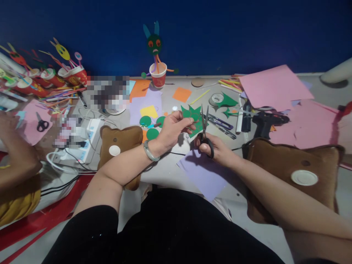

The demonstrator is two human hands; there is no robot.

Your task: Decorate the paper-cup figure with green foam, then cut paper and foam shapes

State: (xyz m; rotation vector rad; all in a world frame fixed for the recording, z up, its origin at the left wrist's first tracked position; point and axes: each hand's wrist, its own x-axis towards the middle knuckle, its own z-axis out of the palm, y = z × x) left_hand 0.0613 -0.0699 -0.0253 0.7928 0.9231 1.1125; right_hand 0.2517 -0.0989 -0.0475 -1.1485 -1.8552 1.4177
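Note:
My left hand (176, 129) pinches a green, jagged-edged paper piece (192, 112) near the middle of the table. Black-handled scissors (205, 141) are in my right hand (217, 148), with the blades pointing up and slightly apart beside the green paper's right edge. Green paper circles (152, 134) lie left of my left hand, near a yellow paper (148, 111). Beneath my right hand is a purple sheet (207, 174). Whether the blades touch the green paper I cannot tell.
A red cup (158, 79) with a green-faced figure stands at the back. On the right are a glue gun (268, 121), pink paper (275, 86) and a brown cushion (291, 176). A power strip (89, 145) and another person's arm (19, 154) are at left.

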